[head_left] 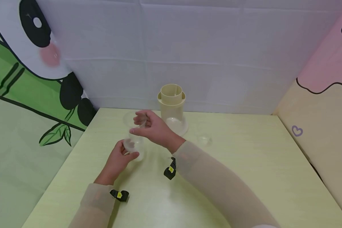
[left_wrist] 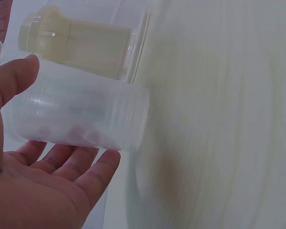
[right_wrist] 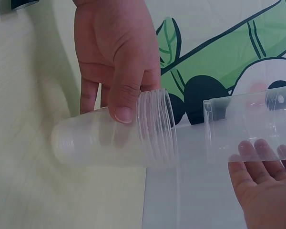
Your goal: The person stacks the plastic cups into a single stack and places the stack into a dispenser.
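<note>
My left hand (head_left: 118, 161) grips a translucent plastic cup (left_wrist: 81, 112), thumb on one side and fingers round the other. Ridges run round the cup's open rim in the right wrist view. Just above it, my right hand (head_left: 156, 129) holds a clear, thin-walled plastic cylinder (right_wrist: 250, 121). In the right wrist view a gap separates the cylinder's end from the cup's rim. The right fingers (right_wrist: 262, 167) lie against the cylinder's wall; the right thumb is outside that view. The cylinder's outline is faint in the head view.
Behind my hands, a cream-coloured cylindrical part (head_left: 172, 106) stands upright on a clear round base (head_left: 183, 128). A small clear piece (head_left: 204, 139), hard to make out, lies on the pale table (head_left: 245, 177) to the right. A white cloth (head_left: 216, 57) hangs along the back edge.
</note>
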`<act>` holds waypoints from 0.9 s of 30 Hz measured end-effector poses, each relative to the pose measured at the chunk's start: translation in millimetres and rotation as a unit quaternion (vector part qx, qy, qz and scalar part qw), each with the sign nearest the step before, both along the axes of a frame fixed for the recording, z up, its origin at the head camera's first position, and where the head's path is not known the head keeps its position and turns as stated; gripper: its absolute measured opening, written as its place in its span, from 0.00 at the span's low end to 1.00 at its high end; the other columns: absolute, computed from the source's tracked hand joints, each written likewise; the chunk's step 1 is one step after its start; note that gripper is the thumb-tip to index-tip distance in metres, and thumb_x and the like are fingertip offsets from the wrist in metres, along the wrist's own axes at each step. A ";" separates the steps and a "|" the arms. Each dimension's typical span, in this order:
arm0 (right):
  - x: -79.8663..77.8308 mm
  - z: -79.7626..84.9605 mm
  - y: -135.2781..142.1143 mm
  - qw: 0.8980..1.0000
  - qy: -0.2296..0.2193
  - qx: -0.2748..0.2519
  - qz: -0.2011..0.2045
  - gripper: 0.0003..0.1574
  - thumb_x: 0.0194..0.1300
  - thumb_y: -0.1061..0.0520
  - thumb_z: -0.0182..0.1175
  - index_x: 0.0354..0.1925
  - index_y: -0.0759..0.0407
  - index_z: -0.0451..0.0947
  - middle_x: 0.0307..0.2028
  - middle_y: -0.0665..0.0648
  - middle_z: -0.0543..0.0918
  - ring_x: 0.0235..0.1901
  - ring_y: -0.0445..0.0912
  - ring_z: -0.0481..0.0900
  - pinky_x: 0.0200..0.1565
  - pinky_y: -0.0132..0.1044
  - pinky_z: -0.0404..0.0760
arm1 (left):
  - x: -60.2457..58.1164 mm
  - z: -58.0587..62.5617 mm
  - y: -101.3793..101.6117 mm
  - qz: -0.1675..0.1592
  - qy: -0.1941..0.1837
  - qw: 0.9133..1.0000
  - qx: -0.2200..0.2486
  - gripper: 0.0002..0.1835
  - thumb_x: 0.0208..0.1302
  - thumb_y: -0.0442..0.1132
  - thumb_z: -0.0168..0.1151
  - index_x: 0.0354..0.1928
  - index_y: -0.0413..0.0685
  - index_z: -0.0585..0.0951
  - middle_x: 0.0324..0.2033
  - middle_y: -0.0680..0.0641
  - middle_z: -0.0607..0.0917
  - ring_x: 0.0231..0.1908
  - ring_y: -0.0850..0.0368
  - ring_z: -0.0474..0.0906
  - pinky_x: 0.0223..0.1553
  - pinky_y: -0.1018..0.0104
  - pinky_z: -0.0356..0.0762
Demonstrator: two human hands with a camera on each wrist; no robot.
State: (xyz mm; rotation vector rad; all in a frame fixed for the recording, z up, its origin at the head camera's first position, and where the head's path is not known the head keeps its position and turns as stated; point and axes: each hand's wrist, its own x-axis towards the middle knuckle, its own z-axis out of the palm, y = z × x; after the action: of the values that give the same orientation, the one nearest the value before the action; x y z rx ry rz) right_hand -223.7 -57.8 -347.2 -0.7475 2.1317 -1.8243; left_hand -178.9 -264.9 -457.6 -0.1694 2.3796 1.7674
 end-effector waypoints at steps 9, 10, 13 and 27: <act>-0.3 -4.6 -11.6 1.000 -0.004 -0.004 0.011 0.41 0.64 0.48 0.74 0.70 0.50 0.69 0.56 0.42 0.80 0.58 0.38 0.78 0.59 0.34 0.76 | -0.9 -2.5 1.6 -0.005 0.011 1.000 -0.006 0.48 0.70 0.44 0.70 0.80 0.43 0.50 0.78 0.40 0.59 0.77 0.42 0.55 0.71 0.44 0.63; -0.5 -4.9 -12.6 1.000 -0.005 -0.003 0.011 0.41 0.64 0.48 0.74 0.70 0.49 0.69 0.56 0.42 0.80 0.58 0.38 0.77 0.59 0.34 0.76 | -1.2 -3.0 1.9 -0.006 0.012 1.000 -0.006 0.48 0.70 0.44 0.70 0.80 0.43 0.50 0.78 0.40 0.59 0.77 0.42 0.55 0.71 0.44 0.63; -1.1 -6.3 -15.3 1.000 -0.010 0.001 0.008 0.42 0.63 0.47 0.74 0.70 0.50 0.68 0.56 0.41 0.79 0.58 0.37 0.77 0.59 0.34 0.76 | -2.3 -4.4 2.4 -0.007 0.012 1.000 -0.007 0.47 0.71 0.42 0.69 0.80 0.43 0.49 0.78 0.40 0.58 0.77 0.42 0.55 0.71 0.44 0.63; -5.0 -25.4 -23.5 1.000 -0.024 0.013 -0.013 0.42 0.62 0.46 0.75 0.69 0.49 0.70 0.54 0.40 0.80 0.58 0.40 0.78 0.58 0.36 0.76 | -2.4 -6.8 1.2 -0.012 0.028 1.000 0.002 0.46 0.70 0.41 0.70 0.80 0.44 0.51 0.77 0.40 0.60 0.76 0.42 0.56 0.70 0.44 0.65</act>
State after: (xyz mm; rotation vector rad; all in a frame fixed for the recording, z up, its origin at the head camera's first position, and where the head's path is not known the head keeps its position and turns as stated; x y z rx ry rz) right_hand -228.7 -81.3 -372.6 -0.6673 2.1410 -1.8043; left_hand -181.3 -263.8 -464.4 -0.0899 2.4057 1.7898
